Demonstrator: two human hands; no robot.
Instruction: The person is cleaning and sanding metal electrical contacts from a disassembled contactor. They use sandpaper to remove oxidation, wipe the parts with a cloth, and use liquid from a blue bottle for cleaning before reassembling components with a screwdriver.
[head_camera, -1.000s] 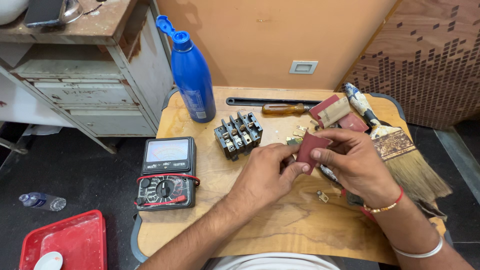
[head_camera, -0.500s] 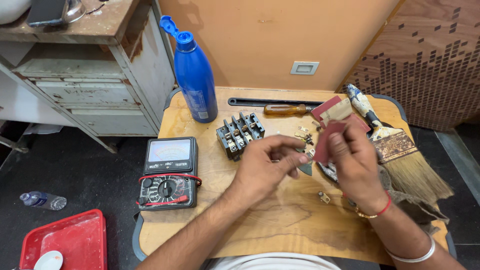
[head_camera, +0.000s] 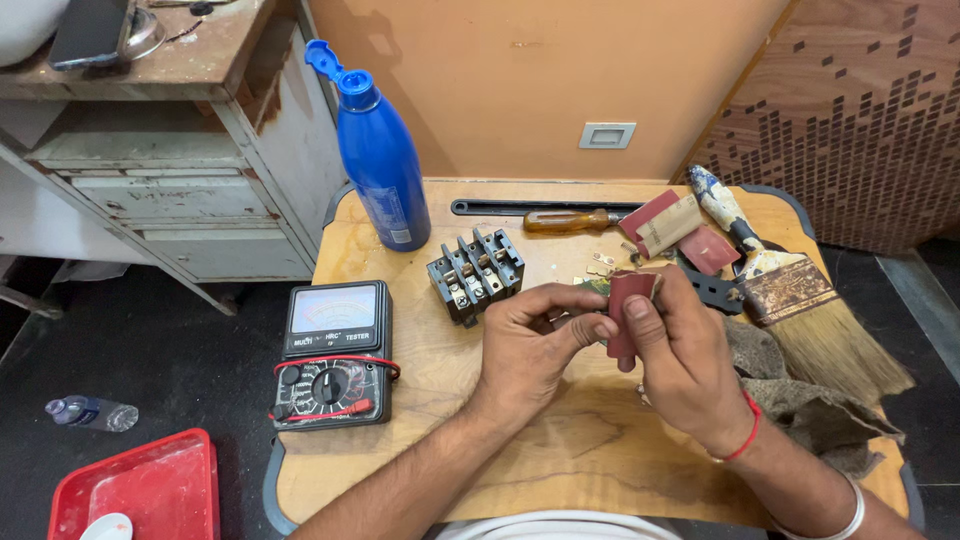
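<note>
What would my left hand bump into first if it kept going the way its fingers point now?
The left hand points right, at the folded red sandpaper pinched in the right hand. It would meet that first; the fingertips look already against it, though depth is unclear.

Left hand (head_camera: 530, 345) fingers curled, pinching, right hand (head_camera: 680, 350) fingers closed, thumb up, forearms converging

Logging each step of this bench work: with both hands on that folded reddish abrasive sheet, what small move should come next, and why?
Probably a short rubbing stroke: the right hand wraps the folded sheet around something small pinched by the left hand. The piece itself is hidden, so that is a guess.
</note>
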